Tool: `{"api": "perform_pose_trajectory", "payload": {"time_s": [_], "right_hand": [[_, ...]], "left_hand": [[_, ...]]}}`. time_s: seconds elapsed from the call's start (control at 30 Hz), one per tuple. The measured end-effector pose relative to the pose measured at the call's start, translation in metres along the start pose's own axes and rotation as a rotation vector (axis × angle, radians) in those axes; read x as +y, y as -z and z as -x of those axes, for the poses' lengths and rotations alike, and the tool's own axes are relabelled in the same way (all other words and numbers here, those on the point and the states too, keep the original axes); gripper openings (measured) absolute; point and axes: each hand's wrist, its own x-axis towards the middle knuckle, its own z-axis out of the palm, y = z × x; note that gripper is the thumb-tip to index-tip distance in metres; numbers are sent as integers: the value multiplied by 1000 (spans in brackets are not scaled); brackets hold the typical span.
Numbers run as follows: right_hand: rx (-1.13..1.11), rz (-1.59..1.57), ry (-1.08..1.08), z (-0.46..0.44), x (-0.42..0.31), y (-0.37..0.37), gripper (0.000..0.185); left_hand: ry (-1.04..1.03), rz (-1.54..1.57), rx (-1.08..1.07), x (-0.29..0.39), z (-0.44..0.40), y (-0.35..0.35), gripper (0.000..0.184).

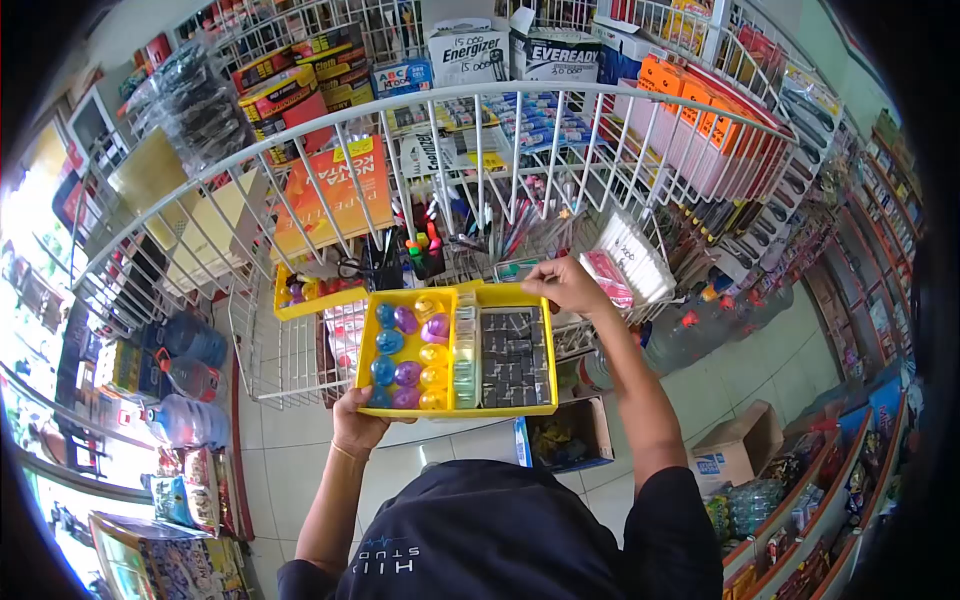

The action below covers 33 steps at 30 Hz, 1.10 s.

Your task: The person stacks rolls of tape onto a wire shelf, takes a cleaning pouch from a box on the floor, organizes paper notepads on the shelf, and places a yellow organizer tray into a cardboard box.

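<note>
A yellow divided box (553, 395) is held out before me over the lower wire rack. My left hand (358, 424) grips its near left corner. The left compartment holds several blue (386, 341), purple (407, 374) and yellow see-through plastic capsules (434, 355). Small dark square pieces (513, 357) fill the right compartment in rows, beside a narrow strip of pale clear items (466, 360). At the box's far right corner is my right hand (568, 286), thumb and fingers closed together. Whatever they pinch, if anything, is hidden.
A white wire rack (515, 165) curves across in front, with an orange receipt book (335, 195), battery boxes (470, 52) and pens (425, 240). Another yellow tray (300, 290) sits behind the box. On the floor are an open carton (740, 445), large bottles (195, 420) and a dark crate (570, 435).
</note>
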Motion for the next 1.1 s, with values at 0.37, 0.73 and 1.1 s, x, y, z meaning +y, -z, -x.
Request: {"api": "perform_pose_trajectory", "payload": {"time_s": [0.37, 0.73, 1.1], "right_hand": [[-189, 919, -280, -21, 68, -10, 57], [156, 903, -280, -26, 46, 15, 21], [447, 704, 34, 32, 5, 20, 30]], "left_hand": [[-335, -64, 310, 15, 102, 20, 53], [-590, -100, 507, 35, 182, 2, 53], [-592, -106, 494, 50, 220, -7, 54]]}}
